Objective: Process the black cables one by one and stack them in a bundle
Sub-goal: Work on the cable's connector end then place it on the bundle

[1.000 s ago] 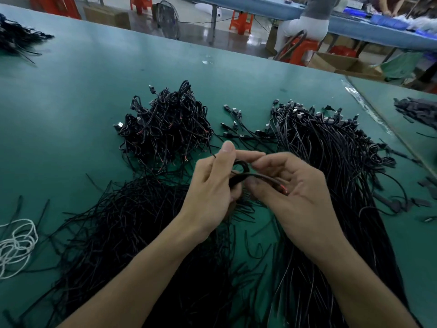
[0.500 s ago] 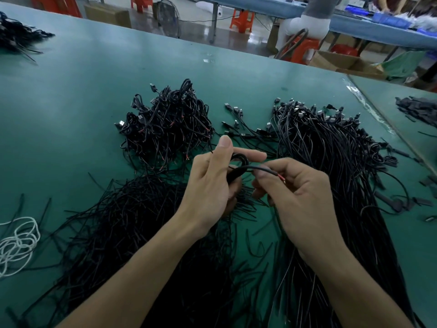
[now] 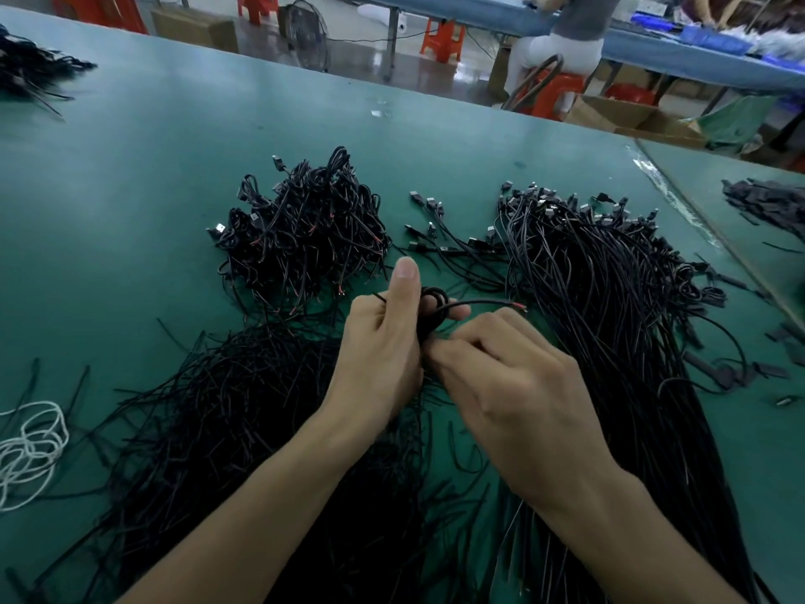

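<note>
My left hand (image 3: 379, 346) grips a small coiled black cable (image 3: 432, 308), thumb raised straight up. A loose end of that cable with red and bare wire tips (image 3: 518, 305) sticks out to the right. My right hand (image 3: 509, 385) sits just below and right of the coil, its fingers curled and pinching at the coil's lower part. Behind the hands lies a heap of coiled black cables (image 3: 305, 237). A long sheaf of straight black cables with plugs (image 3: 610, 289) runs down the right. Another loose mass of black strands (image 3: 244, 429) lies under my left forearm.
The green table (image 3: 130, 167) carries a white cord (image 3: 30, 446) at the left edge and a few loose plug cables (image 3: 435, 228) between the piles. Black scraps (image 3: 762, 202) lie at the far right. A seated person (image 3: 562, 41) and orange stools stand behind the table.
My right hand has dropped from the cable's free end down to the coil's lower part. The free end now sticks out unheld to the right. My left hand keeps holding the coil.
</note>
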